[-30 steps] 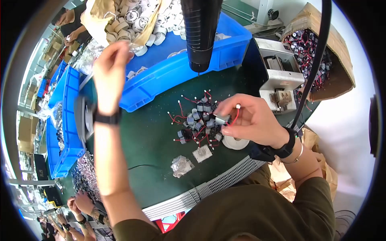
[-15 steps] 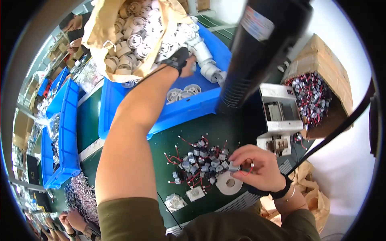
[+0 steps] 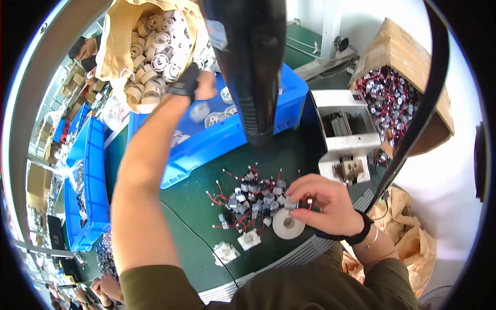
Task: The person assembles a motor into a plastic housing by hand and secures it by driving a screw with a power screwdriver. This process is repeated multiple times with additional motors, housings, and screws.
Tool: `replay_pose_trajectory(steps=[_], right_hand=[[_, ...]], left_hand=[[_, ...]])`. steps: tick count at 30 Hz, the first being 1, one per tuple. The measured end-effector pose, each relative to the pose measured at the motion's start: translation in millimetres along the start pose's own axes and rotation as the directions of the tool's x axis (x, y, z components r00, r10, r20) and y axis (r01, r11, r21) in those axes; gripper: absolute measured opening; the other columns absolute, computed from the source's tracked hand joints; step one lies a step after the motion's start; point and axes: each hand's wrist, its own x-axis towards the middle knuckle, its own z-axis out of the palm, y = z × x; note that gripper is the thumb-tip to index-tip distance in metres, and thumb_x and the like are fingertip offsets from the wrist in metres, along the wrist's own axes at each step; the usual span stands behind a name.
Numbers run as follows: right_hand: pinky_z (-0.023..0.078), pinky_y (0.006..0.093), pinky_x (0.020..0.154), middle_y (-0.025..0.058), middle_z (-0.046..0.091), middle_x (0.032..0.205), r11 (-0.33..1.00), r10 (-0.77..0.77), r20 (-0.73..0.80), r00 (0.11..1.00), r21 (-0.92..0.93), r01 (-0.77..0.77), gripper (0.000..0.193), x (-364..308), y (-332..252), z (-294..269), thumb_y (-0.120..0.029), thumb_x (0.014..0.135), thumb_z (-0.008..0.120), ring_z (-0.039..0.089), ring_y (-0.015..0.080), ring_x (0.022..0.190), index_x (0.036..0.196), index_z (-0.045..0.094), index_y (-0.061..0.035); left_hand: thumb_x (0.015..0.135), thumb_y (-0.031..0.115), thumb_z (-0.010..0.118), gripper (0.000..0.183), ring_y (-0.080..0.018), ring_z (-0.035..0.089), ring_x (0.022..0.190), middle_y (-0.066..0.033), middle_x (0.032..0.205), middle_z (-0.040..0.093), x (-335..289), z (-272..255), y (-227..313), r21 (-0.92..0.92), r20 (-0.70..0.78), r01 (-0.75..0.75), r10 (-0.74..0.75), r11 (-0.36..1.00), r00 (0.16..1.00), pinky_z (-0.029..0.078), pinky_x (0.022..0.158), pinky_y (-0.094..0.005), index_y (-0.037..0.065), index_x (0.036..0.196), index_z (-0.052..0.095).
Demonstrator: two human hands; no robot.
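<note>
My left hand (image 3: pixel 206 86) reaches over the blue bin (image 3: pixel 217 151), blurred by motion, its fingers partly hidden. Just below it is a blurred whitish round part (image 3: pixel 200 111); whether they touch I cannot tell. White plastic wheel-like parts (image 3: pixel 213 119) lie in the bin beside it. My right hand (image 3: pixel 330 209) pinches a small grey motor (image 3: pixel 291 203) with a thin red wire looping at the fingers. Under that hand sits a pile of similar motors (image 3: pixel 253 199) with red leads, next to a white ring-shaped disc (image 3: pixel 288 224).
A paper sack (image 3: pixel 116 46) full of white parts leans at the bin's far left. A black cylindrical tool (image 3: pixel 248 67) hangs in front of the bin. A white machine (image 3: pixel 346 119) and a carton of motors (image 3: pixel 392 46) stand at right. Co-workers' hands (image 3: pixel 106 287) show lower left.
My left hand has moved left across the bin toward the sack. My right hand still holds the motor. The whole view has shifted, with the black tool now farther left.
</note>
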Motion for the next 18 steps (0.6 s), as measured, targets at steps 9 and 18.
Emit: replay_pose_trajectory(steps=[9,18], right_hand=[[0.048,0.0272,0.081,0.0135,0.055,0.108,0.997,-0.024,-0.028,0.999,0.077,0.027,0.025,-13,0,10,0.011,0.075,0.065,0.057,0.0161,0.095,0.098,0.06,0.0028],[0.047,0.0254,0.079,0.0124,0.055,0.107,1.0,0.012,-0.048,0.999,0.008,-0.012,0.022,-14,-1,3,0.009,0.075,0.067,0.056,0.0155,0.096,0.095,0.06,0.0019]], left_hand=[[0.084,0.045,0.057,0.051,-0.0298,0.063,0.093,-0.0159,0.105,0.065,-108,-26,43,-0.064,0.285,0.058,-0.037,0.996,0.958,0.049,0.08,-0.0374,0.008,0.119,0.058],[0.073,0.029,0.068,0.057,-0.0251,0.066,0.074,-0.0152,0.102,0.065,-105,-12,25,-0.307,0.484,0.267,-0.091,0.914,0.87,0.053,0.068,-0.0324,0.008,0.124,0.053]])
